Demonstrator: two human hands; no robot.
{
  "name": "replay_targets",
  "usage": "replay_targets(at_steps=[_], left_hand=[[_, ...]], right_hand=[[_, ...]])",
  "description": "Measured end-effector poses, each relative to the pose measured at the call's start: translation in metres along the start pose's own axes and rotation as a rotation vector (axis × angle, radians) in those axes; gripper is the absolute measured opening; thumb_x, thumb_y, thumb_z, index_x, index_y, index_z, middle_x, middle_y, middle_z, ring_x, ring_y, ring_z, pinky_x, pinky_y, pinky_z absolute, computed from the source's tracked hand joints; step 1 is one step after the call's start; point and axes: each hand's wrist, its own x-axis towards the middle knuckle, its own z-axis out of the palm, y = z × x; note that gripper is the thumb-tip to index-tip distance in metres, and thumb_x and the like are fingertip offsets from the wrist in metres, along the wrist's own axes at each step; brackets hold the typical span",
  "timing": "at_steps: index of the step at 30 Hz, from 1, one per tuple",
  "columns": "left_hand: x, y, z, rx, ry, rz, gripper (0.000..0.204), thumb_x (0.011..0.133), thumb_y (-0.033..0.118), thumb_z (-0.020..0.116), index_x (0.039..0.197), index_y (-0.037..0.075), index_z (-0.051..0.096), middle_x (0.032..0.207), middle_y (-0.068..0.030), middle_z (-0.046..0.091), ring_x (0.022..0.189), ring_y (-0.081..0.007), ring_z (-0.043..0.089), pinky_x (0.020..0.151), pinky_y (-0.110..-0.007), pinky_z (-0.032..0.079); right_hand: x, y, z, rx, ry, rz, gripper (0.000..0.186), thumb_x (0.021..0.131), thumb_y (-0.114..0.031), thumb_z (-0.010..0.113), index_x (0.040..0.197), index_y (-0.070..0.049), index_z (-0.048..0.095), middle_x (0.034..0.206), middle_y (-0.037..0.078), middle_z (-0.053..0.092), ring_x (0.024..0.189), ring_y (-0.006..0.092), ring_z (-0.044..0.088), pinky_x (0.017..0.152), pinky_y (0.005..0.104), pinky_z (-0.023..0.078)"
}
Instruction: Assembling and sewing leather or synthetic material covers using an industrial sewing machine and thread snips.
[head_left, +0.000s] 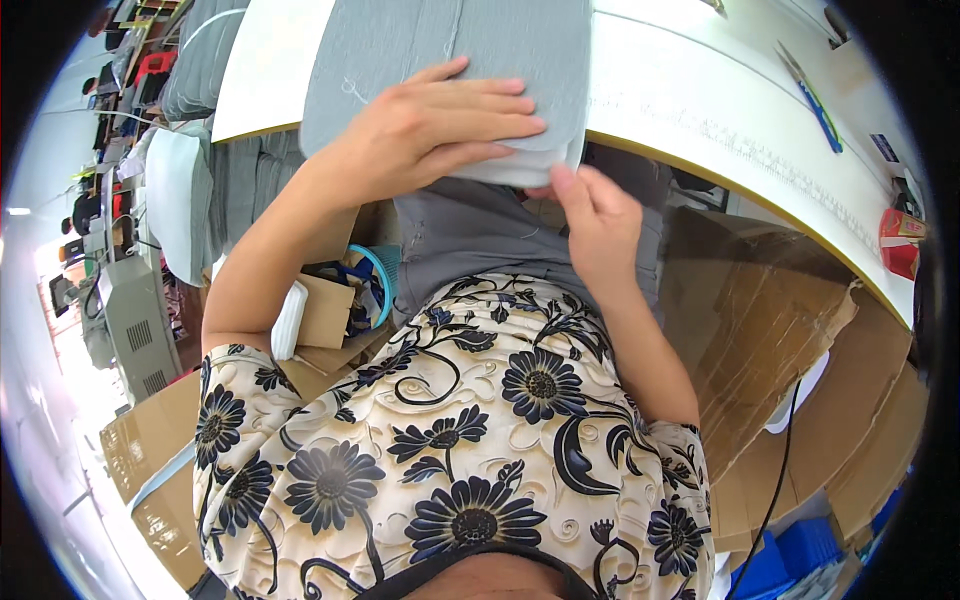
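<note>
Left hand (440, 125) lies flat, fingers spread, on grey fabric (450, 50); right hand (598, 220) pinches its half-hidden edge

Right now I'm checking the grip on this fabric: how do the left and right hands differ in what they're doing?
The left hand lies flat on top of the grey fabric piece, palm down, fingers spread; the right hand sits below the white table's edge, fingertips at the fabric's folded lower edge. The left hand rests over the table; the right hangs in front of it. Both touch the same grey piece.
</note>
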Motion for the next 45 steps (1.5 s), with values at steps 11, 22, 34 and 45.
replay_targets(at_steps=[11, 22, 34, 45], left_hand=[[-0.009, 0.035, -0.018, 0.083, 0.002, 0.091, 0.040, 0.083, 0.017, 0.072, 0.122, 0.014, 0.069, 0.130, -0.0055, 0.064, 0.129, -0.0277, 0.054, 0.111, -0.049, 0.037], [0.099, -0.057, -0.032, 0.260, 0.209, 0.103, 0.031, 0.093, 0.027, 0.066, 0.120, 0.012, 0.069, 0.126, -0.0082, 0.066, 0.120, -0.0257, 0.060, 0.102, -0.039, 0.048], [0.125, -0.110, -0.004, 0.153, 0.282, 0.118, 0.030, 0.094, 0.023, 0.065, 0.121, 0.012, 0.068, 0.129, -0.0079, 0.064, 0.124, -0.0262, 0.057, 0.106, -0.040, 0.045], [0.135, -0.116, 0.002, 0.151, 0.248, 0.123, 0.028, 0.092, 0.022, 0.065, 0.114, 0.004, 0.067, 0.123, -0.0129, 0.063, 0.120, -0.0306, 0.057, 0.104, -0.045, 0.043]], right_hand=[[-0.024, -0.020, -0.001, 0.137, -0.236, -0.012, 0.024, 0.100, -0.009, 0.056, 0.095, 0.009, 0.070, 0.088, 0.015, 0.075, 0.080, 0.0162, 0.071, 0.073, 0.0281, 0.057], [0.015, -0.074, -0.054, -0.785, 0.082, -0.691, 0.008, 0.085, -0.011, 0.073, 0.090, -0.006, 0.074, 0.077, 0.007, 0.070, 0.063, 0.0218, 0.067, 0.056, 0.0312, 0.051], [0.146, -0.070, -0.076, -1.227, -0.081, -0.768, 0.024, 0.078, -0.002, 0.060, 0.100, -0.009, 0.069, 0.097, 0.006, 0.061, 0.090, 0.0244, 0.059, 0.078, 0.0375, 0.048], [0.161, -0.061, -0.081, -1.334, -0.078, -0.895, 0.020, 0.078, -0.007, 0.061, 0.097, -0.004, 0.067, 0.124, 0.003, 0.062, 0.116, 0.0223, 0.056, 0.090, 0.0367, 0.047]])
